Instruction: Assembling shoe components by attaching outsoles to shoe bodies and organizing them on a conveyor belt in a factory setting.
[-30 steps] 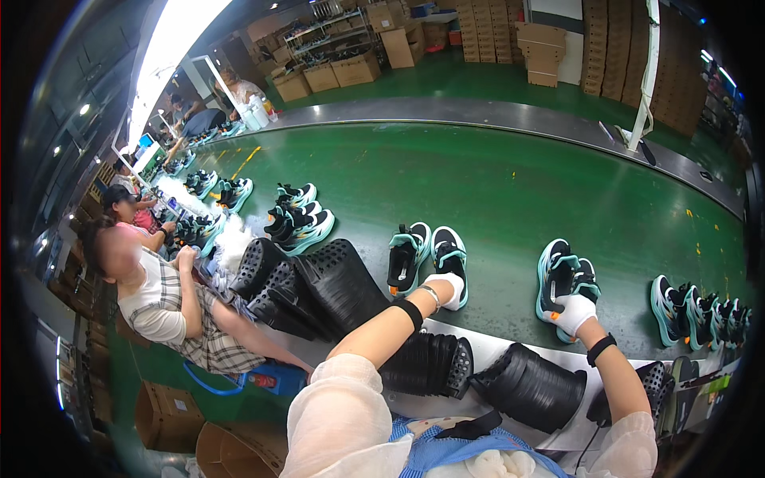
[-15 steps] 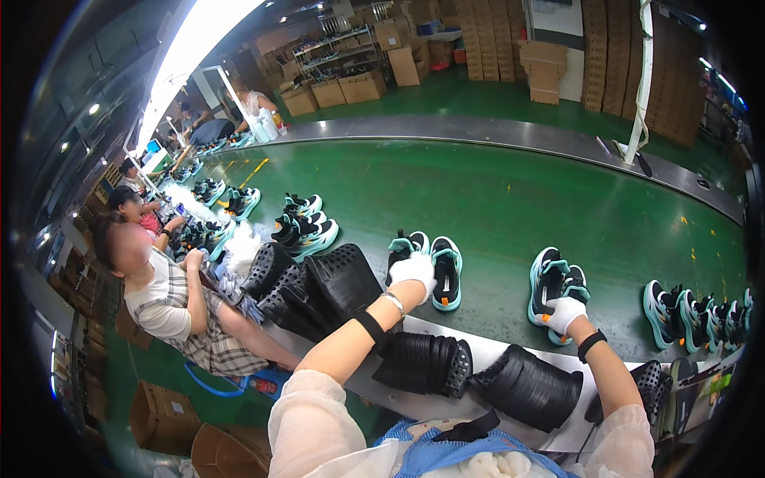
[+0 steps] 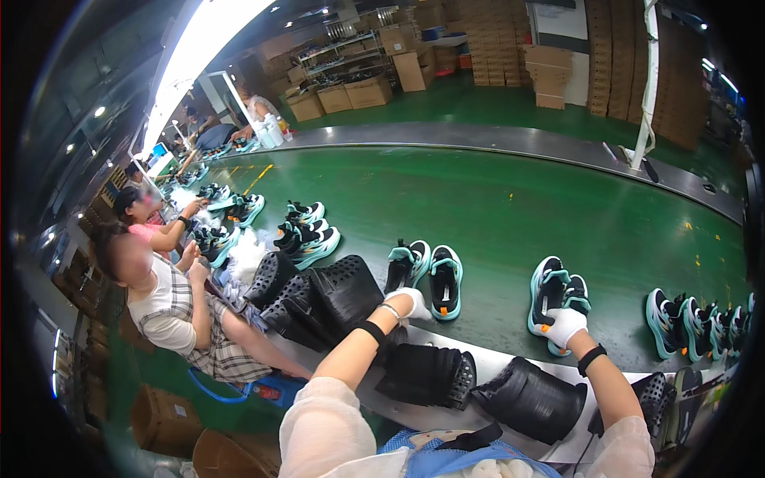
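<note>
My left hand (image 3: 410,304), in a white glove, is beside the heels of a black and teal sneaker (image 3: 407,263) and its mate (image 3: 445,280); its fingers are blurred and partly hidden. Just left of it stands a stack of black perforated insoles (image 3: 344,288). Farther right, my right hand (image 3: 566,327), also gloved, grips the heel end of a black and teal sneaker (image 3: 548,295) at its orange tab. That shoe's mate (image 3: 577,293) lies against it, partly behind my fingers.
More insole stacks (image 3: 426,374) (image 3: 530,400) lie along the metal near edge. Several sneakers (image 3: 663,323) stand in a row at right, others (image 3: 307,237) at left on the green belt (image 3: 510,207). A seated person (image 3: 179,307) works at left. A white post (image 3: 645,95) rises behind.
My left hand has drawn back from inside the left sneaker toward the near edge. My right hand stays at the right sneaker's heel. The seated person's hands have shifted.
</note>
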`<action>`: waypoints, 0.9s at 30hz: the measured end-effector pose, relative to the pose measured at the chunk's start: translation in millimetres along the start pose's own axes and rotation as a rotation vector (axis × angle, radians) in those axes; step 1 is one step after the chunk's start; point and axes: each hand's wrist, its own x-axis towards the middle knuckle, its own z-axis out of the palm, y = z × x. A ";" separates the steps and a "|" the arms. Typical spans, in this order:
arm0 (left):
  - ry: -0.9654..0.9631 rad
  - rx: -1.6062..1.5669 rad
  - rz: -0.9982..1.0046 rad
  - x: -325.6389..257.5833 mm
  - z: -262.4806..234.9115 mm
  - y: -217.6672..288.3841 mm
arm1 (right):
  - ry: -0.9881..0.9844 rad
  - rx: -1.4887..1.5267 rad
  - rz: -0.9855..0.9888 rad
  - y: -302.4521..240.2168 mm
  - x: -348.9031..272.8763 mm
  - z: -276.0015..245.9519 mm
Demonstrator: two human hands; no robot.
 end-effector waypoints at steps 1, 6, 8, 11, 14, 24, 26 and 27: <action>-0.047 -0.007 0.098 -5.6 -1.6 6.3 | 0.019 0.008 0.009 2.4 0.8 2.4; 0.038 0.154 -0.032 1.2 12.7 23.8 | 0.049 0.016 -0.030 -4.4 7.4 4.3; 0.111 0.172 -0.016 -2.5 9.2 31.2 | 0.042 0.021 -0.032 -2.2 12.7 6.2; 0.239 0.176 -0.066 -15.2 -9.6 29.1 | 0.044 0.032 -0.022 -5.5 14.0 5.5; 0.658 0.034 -0.225 -16.9 -25.7 10.8 | 0.021 0.026 -0.013 -13.2 14.1 0.1; 0.460 -0.137 -0.497 34.5 -18.9 4.7 | 0.019 0.039 -0.039 -12.7 13.2 7.2; 0.453 -0.176 -0.458 43.9 -14.8 2.6 | 0.025 0.035 -0.044 -12.4 13.5 8.4; 0.466 -0.193 -0.445 44.1 -14.7 4.2 | 0.016 0.034 -0.053 -15.3 15.5 8.0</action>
